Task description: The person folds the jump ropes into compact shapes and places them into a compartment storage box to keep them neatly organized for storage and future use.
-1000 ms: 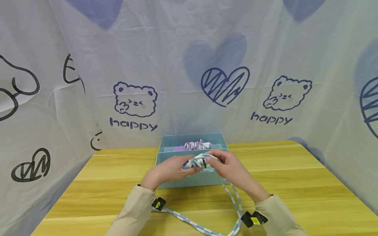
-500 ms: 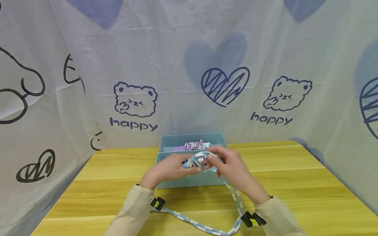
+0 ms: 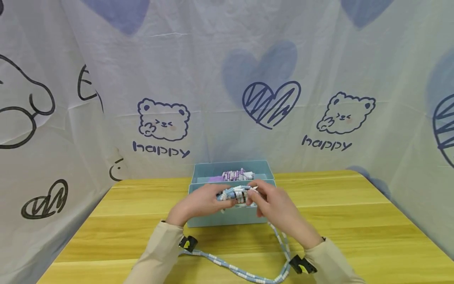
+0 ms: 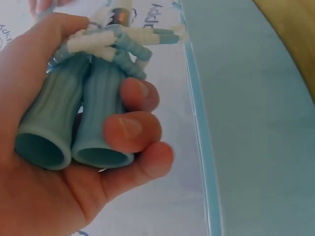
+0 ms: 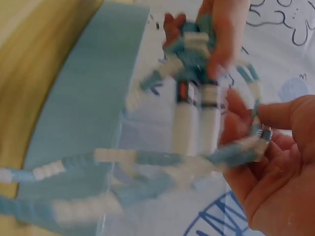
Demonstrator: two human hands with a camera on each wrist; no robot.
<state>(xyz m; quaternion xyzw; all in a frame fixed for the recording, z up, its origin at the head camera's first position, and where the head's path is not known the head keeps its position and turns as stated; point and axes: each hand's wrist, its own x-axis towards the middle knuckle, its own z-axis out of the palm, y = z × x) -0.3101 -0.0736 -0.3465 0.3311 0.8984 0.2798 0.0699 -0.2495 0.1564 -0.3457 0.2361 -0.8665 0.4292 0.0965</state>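
My left hand (image 3: 202,203) grips the two pale blue handles (image 4: 103,103) of a beaded jump rope side by side, their hollow ends facing the left wrist view. Blue and white beaded cord (image 4: 130,46) is wrapped across the handles just beyond the fingertips. The handles' white ends (image 5: 197,123), with dark bands, point away from that palm. My right hand (image 3: 274,201) pinches a doubled length of the cord (image 5: 142,160) between thumb and fingers, beside the white ends. The loose cord (image 3: 235,271) drops from there and lies in a curve on the table.
A light blue two-compartment box (image 3: 230,219) stands on the wooden table (image 3: 340,221) behind and below my hands. In its rear compartment lies a bundled purple and white beaded rope (image 3: 235,175). A printed cloth (image 3: 213,79) hangs behind the table.
My right hand shifts slightly around the handles with the cord, and the wrap lies flatter across them. The left hand moves slightly left, still gripping the handles.
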